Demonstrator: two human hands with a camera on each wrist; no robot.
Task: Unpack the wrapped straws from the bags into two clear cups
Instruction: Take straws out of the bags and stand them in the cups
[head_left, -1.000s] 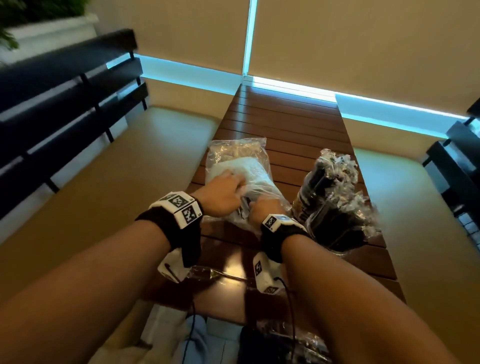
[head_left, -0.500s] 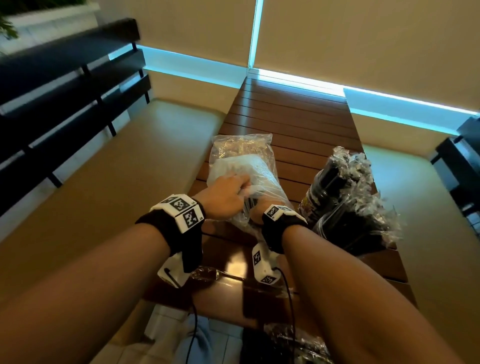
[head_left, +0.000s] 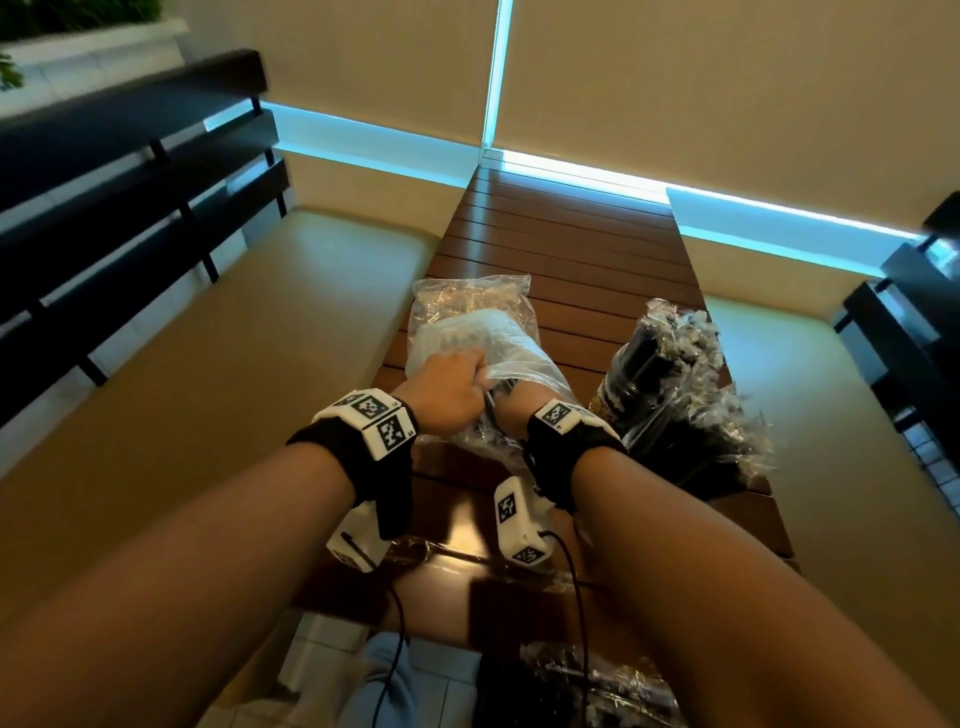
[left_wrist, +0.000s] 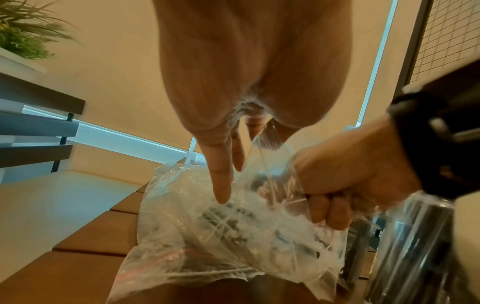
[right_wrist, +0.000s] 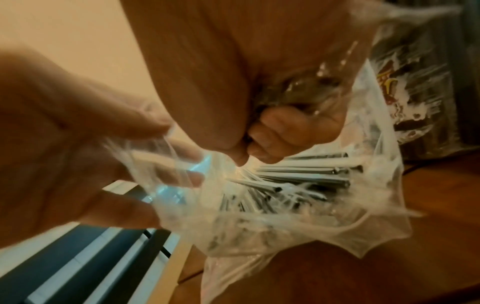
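Observation:
A clear plastic bag (head_left: 467, 322) of wrapped dark straws (right_wrist: 306, 174) lies on the slatted wooden table (head_left: 561, 234). My left hand (head_left: 449, 389) pinches the film at the bag's near mouth and holds it up; its index finger (left_wrist: 221, 185) points down, free. My right hand (head_left: 519, 410) is inside the mouth, fingers (right_wrist: 280, 131) curled round a bundle of straws. Right of the bag stand two clear cups (head_left: 649, 364) (head_left: 685, 452), both packed with dark wrapped straws.
Beige benches (head_left: 234, 338) (head_left: 831, 415) flank the narrow table, with dark slatted backs beyond. Crumpled clear film (head_left: 415, 545) lies on the near table end. More dark straws in plastic (head_left: 597, 686) sit below the table's front edge.
My right hand has pushed deeper into the bag's mouth and closed on straws. My left hand has lifted the bag's edge slightly. The cups have not moved.

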